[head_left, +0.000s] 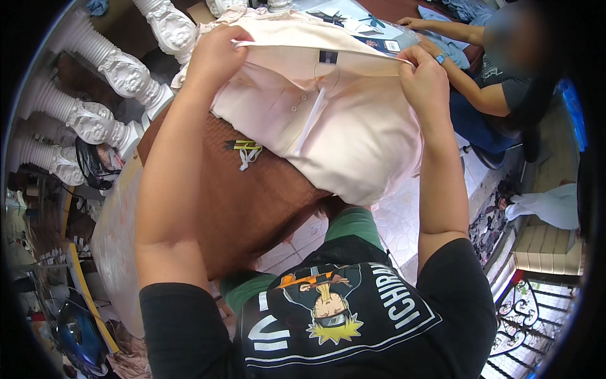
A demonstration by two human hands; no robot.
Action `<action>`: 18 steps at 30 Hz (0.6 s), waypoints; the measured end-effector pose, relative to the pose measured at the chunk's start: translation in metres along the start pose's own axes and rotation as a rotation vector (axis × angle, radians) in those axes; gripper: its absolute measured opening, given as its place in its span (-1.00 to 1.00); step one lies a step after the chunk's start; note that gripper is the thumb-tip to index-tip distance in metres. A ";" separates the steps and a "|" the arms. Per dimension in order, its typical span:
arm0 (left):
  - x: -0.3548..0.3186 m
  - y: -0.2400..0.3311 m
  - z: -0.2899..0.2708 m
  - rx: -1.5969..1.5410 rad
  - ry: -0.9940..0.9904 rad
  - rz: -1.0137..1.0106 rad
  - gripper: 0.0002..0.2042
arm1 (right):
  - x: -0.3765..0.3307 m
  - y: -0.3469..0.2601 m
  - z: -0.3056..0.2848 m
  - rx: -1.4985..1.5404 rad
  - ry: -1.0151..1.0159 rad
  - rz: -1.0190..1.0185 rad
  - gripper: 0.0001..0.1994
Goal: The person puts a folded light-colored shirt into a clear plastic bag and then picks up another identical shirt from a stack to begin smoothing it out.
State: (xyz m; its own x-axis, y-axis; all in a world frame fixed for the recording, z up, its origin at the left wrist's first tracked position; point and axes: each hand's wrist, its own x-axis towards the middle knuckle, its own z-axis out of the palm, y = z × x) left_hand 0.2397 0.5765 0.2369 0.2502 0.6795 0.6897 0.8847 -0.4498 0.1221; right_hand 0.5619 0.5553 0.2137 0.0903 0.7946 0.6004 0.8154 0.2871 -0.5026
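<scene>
Leftward, a black bag [98, 163], contents unclear, sits beside white balusters [129, 79]. Left hand [222, 49] pinches the upper edge of the pale pink shirt [363, 139], draped over the brown-covered table [252, 199]; right hand [424, 74] pinches its other end.

Shirt [369, 136], yellow snips [242, 145] on brown table [252, 199]

Light is bright across the middle, with strong glare behind the gate [521, 309] at lower right. The pale shirt [372, 139] shows soft folds; the brown surface [233, 202] darkens toward its lower edge. Columns [129, 76] at left bend and smear, a head [521, 47] at upper right is blurred, and the corners are black.
</scene>
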 end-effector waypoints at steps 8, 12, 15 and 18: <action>-0.001 -0.008 -0.107 -0.745 0.236 -0.354 -0.83 | -0.015 -0.029 -0.044 0.775 -0.165 -0.213 -0.82; -0.008 0.011 -0.174 -0.736 0.301 -0.258 -0.76 | -0.037 -0.086 -0.085 0.434 -0.311 -0.531 -0.79; -0.025 0.002 -0.204 -0.538 0.123 -0.175 -0.73 | -0.025 -0.083 -0.093 0.182 -0.362 -0.421 -0.78; -0.054 0.005 -0.215 -0.422 -0.116 -0.152 -0.74 | -0.017 -0.069 -0.099 0.097 -0.278 -0.315 -0.85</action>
State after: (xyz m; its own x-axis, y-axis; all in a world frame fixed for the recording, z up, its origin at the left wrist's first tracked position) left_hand 0.1462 0.4132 0.3538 0.1933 0.8054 0.5603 0.6833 -0.5203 0.5123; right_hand 0.5607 0.4690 0.3002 -0.3230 0.7703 0.5499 0.7197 0.5772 -0.3857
